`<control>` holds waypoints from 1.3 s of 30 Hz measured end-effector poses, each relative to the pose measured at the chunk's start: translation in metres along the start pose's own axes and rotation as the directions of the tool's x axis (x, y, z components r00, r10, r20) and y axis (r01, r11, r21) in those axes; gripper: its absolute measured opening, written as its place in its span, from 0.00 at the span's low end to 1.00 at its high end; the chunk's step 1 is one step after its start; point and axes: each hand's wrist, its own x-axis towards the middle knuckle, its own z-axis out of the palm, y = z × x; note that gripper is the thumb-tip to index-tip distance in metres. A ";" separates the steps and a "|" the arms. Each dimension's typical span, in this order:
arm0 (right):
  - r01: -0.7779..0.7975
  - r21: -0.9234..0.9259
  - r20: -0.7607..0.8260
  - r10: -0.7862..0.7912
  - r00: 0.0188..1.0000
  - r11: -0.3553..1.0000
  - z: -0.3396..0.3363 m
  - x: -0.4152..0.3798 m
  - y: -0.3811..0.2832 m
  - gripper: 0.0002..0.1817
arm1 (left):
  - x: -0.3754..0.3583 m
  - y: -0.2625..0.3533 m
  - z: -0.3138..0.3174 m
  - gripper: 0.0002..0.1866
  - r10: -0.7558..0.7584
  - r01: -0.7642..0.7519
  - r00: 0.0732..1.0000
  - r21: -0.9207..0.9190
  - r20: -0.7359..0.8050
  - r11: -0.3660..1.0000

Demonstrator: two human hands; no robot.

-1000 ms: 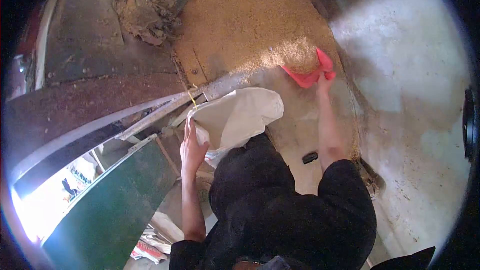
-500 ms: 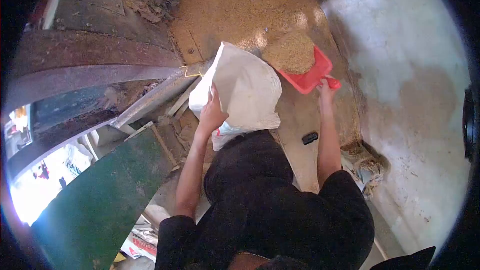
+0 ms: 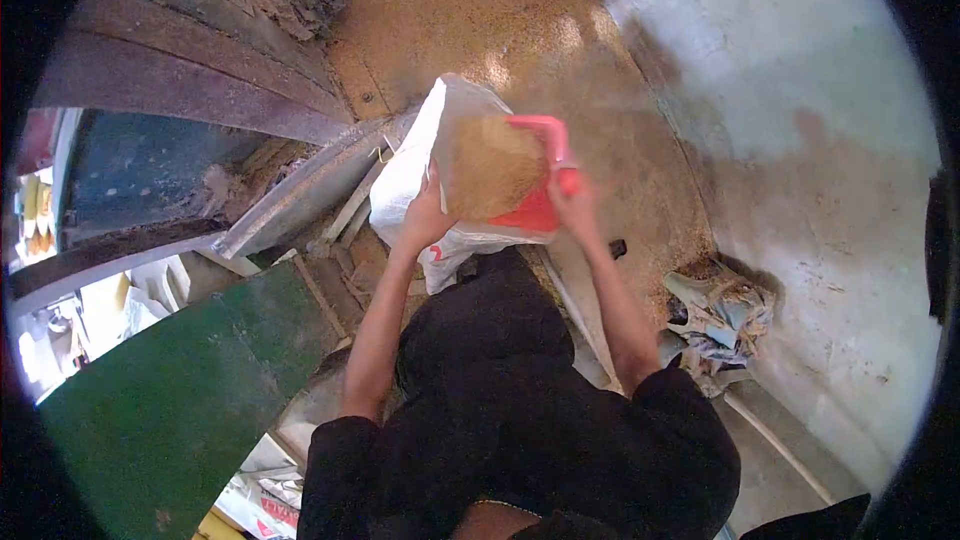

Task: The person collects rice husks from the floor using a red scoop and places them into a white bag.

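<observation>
A white woven sack (image 3: 402, 180) stands in front of my legs with its mouth open. My left hand (image 3: 427, 218) grips the near left part of its rim. In my right hand (image 3: 572, 202) is the handle of a red dustpan-like scoop (image 3: 535, 210), which is over the sack's mouth. Tan, grainy material (image 3: 495, 168) is heaped in the scoop, slightly smeared by motion. Most of the sack's inside is hidden behind the scoop and its load.
More grain-like material (image 3: 470, 10) covers the floor ahead. A pale wall (image 3: 780, 110) rises at right, with a crumpled bag (image 3: 725, 315) near its foot. At left are a green panel (image 3: 190, 370) and a metal beam (image 3: 200, 145). A small black object (image 3: 618, 248) lies right of my legs.
My right hand has carried the loaded scoop leftward from beside the sack to over its mouth. My left hand still holds the sack's rim.
</observation>
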 end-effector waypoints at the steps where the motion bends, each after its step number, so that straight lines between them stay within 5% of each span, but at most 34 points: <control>1: 0.065 -0.142 0.060 -0.057 0.997 0.988 0.016 -0.003 -0.011 0.15 | -0.004 -0.002 0.001 0.56 0.008 -0.008 1.000 0.004 -0.006 1.000; 3: 0.399 -0.221 0.145 -0.375 0.916 0.890 0.040 -0.008 -0.047 0.14 | -0.013 -0.007 0.002 0.56 0.126 -0.126 0.991 0.001 -0.043 0.992; 4: 0.405 -0.217 0.145 -0.381 0.913 0.888 0.051 -0.011 -0.053 0.14 | -0.019 -0.005 -0.001 0.56 0.125 -0.125 0.991 0.003 -0.050 0.992; 6: 0.619 -0.422 0.296 -0.545 0.784 0.662 0.069 -0.015 -0.060 0.13 | -0.027 -0.004 -0.008 0.57 0.098 -0.101 0.994 -0.088 -0.038 0.991; 15: 0.793 -0.373 0.387 -0.696 0.605 0.482 0.053 -0.029 -0.067 0.09 | -0.038 -0.019 -0.007 0.58 0.130 -0.150 0.978 -0.113 -0.163 0.982; 19: 0.764 -0.397 0.329 -0.698 0.636 0.508 0.035 -0.039 -0.047 0.09 | -0.038 -0.018 -0.001 0.58 0.065 -0.079 0.992 -0.129 -0.106 0.989; 21: 0.582 -0.221 0.080 -0.580 0.810 0.782 0.023 -0.045 -0.035 0.09 | -0.035 -0.016 0.003 0.57 0.104 -0.120 0.986 -0.120 -0.134 0.985; 22: 0.574 -0.227 0.071 -0.575 0.815 0.786 0.020 -0.049 -0.029 0.09 | -0.033 -0.015 0.005 0.57 0.113 -0.128 0.986 -0.117 -0.125 0.985; 24: 0.184 0.052 -0.153 -0.174 0.973 0.982 0.012 -0.055 -0.014 0.13 | -0.027 -0.014 0.010 0.56 0.122 -0.135 0.987 -0.121 -0.105 0.984; 25: 0.175 0.051 -0.164 -0.165 0.973 0.983 0.004 -0.056 -0.003 0.13 | -0.026 -0.013 0.012 0.56 0.131 -0.142 0.987 -0.117 -0.093 0.983; 28: 0.039 0.103 -0.416 0.008 0.910 0.994 -0.023 -0.055 0.041 0.14 | -0.022 -0.010 0.014 0.54 0.190 -0.203 0.975 -0.112 -0.118 0.973; 31: -0.261 0.291 -0.472 0.375 0.798 0.920 -0.060 -0.061 0.059 0.12 | -0.022 0.006 -0.003 0.48 -0.051 0.048 0.998 -0.116 -0.021 0.992; 34: -0.382 0.346 -0.490 0.512 0.706 0.857 -0.087 -0.061 0.128 0.12 | -0.017 -0.014 -0.009 0.48 0.069 -0.082 0.991 -0.123 -0.112 0.989; 39: -0.306 0.257 -0.684 0.396 0.613 0.917 -0.077 -0.042 0.214 0.12 | -0.018 -0.023 -0.036 0.48 -0.091 0.080 0.993 -0.149 -0.071 0.986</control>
